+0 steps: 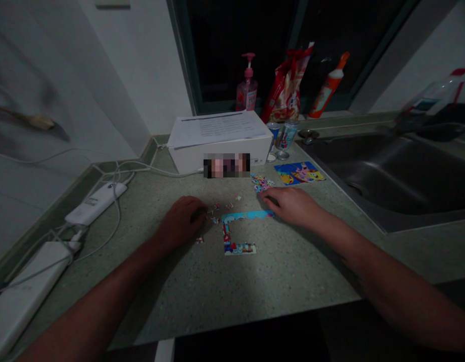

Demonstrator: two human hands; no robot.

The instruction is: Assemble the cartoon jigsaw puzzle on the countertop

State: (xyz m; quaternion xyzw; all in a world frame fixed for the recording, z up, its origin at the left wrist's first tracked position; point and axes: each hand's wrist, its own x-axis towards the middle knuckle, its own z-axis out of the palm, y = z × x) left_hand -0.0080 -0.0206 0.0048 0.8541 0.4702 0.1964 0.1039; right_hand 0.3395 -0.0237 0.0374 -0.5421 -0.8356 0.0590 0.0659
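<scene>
Head view, looking down on a speckled green surface (232,281). The left hand (181,221) rests curled beside a scatter of small jigsaw pieces (217,213), its grip half closed; the fingertips are hidden, so I cannot tell whether it has hold of a piece. The right hand (290,206) lies flatter, its grip open with nothing visible in it, the fingertips just below a heap of loose jigsaw pieces (261,183) and near one end of a joined puzzle border (247,216). That border forms a bent strip, open toward the right, ahead of and between the hands. A printed cartoon picture (299,173) lies beyond the right hand, beside a steel sink (383,176). Farther back, a white box (220,158) carries printed papers (217,128), with a pump soap bottle (247,88) behind it. White power bricks (95,202) and cables lie along the left wall.
</scene>
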